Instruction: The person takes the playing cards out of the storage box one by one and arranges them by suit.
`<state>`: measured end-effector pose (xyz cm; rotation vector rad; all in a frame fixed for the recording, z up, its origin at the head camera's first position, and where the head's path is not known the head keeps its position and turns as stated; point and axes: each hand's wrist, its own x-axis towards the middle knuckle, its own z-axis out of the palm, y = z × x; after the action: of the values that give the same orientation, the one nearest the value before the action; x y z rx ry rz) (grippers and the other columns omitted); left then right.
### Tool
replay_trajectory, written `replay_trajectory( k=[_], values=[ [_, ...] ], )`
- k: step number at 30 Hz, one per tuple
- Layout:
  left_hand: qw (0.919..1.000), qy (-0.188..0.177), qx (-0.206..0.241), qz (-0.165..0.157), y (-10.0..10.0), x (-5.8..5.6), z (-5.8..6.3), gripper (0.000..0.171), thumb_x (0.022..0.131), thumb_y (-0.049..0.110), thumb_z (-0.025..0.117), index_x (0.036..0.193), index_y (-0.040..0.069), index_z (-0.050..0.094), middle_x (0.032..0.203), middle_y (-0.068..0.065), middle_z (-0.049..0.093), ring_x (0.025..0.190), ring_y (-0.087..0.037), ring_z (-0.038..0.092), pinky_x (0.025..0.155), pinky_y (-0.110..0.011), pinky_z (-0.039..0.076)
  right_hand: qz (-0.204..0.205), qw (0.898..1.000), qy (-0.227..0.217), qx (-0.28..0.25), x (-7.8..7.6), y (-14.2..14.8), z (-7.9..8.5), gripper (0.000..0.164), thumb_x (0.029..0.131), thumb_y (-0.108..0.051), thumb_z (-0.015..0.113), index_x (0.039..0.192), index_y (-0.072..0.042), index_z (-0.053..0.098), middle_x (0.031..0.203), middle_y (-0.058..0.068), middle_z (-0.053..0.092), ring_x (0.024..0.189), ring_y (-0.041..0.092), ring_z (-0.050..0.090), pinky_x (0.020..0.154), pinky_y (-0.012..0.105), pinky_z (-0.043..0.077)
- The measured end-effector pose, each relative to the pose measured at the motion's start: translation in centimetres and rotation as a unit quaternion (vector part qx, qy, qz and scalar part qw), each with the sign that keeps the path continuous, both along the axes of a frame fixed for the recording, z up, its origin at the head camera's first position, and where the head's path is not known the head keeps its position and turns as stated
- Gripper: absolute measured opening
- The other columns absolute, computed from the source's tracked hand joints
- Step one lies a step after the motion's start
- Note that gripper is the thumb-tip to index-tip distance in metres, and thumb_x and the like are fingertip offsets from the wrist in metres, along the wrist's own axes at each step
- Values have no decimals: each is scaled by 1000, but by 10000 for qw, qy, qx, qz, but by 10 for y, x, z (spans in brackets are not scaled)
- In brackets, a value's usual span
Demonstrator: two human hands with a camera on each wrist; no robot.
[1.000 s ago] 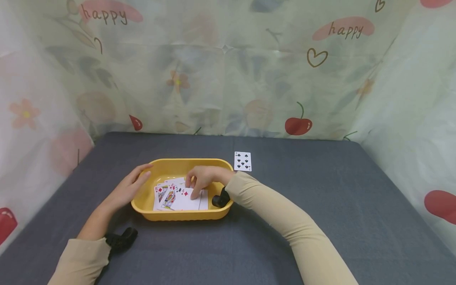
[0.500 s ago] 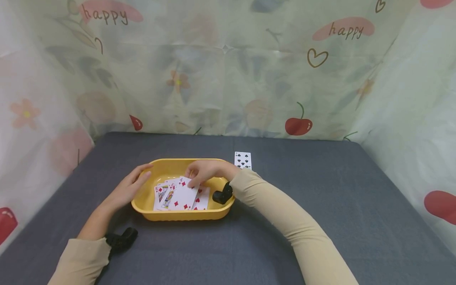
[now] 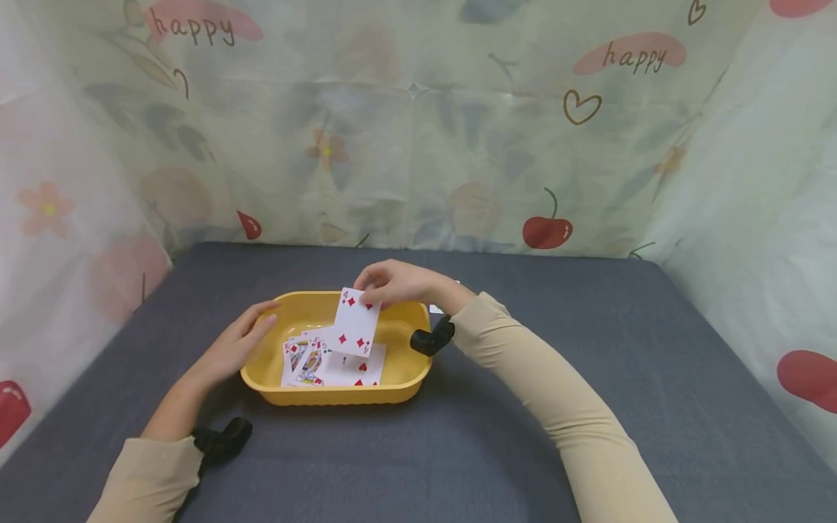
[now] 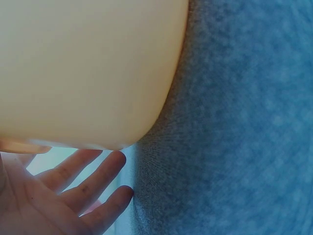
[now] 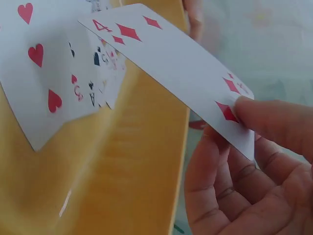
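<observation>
My right hand (image 3: 405, 282) pinches a four of diamonds playing card (image 3: 356, 323) by its upper right corner, thumb on the face. The card is raised and tilted over a yellow plastic tub (image 3: 336, 396). In the right wrist view, the thumb and fingers of the right hand (image 5: 254, 181) grip one end of the card. My left hand (image 3: 238, 338) rests at the tub's left end, its fingers extended along the outside, as the left wrist view of the hand (image 4: 73, 196) shows.
Several face-up cards lie overlapped in the tub, a king of diamonds (image 3: 297, 352) and a heart card (image 3: 373, 370) among them. Another card (image 3: 435, 309) on the dark cloth (image 3: 497, 450) is mostly hidden behind the right wrist. A patterned curtain (image 3: 412, 160) stands behind.
My right hand has lifted the four of diamonds off the pile and moved it up toward the tub's far rim, uncovering the heart card. The left hand has stayed put.
</observation>
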<state>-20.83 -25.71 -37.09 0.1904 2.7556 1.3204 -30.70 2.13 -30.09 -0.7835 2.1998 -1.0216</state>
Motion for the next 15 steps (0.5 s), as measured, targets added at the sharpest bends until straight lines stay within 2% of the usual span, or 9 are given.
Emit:
replay_trajectory(
  k=[5, 15],
  values=[
    [10000, 18, 12, 7, 0, 0, 0, 59, 100, 43, 33, 145, 4, 26, 151, -26, 20, 136, -44, 23, 107, -62, 22, -516, 9981, -81, -324, -2, 18, 9, 25, 92, -16, 57, 116, -8, 57, 112, 10, 62, 96, 19, 58, 90, 35, 50],
    [10000, 44, 37, -20, 0, 1, 0, 57, 101, 40, 33, 145, 3, 26, 151, -26, 21, 136, -43, 24, 107, -61, 23, -1414, 9873, -72, -720, -15, 57, 8, 24, 92, -19, 58, 115, -11, 59, 115, 9, 59, 96, 19, 57, 88, 38, 50]
  ],
)
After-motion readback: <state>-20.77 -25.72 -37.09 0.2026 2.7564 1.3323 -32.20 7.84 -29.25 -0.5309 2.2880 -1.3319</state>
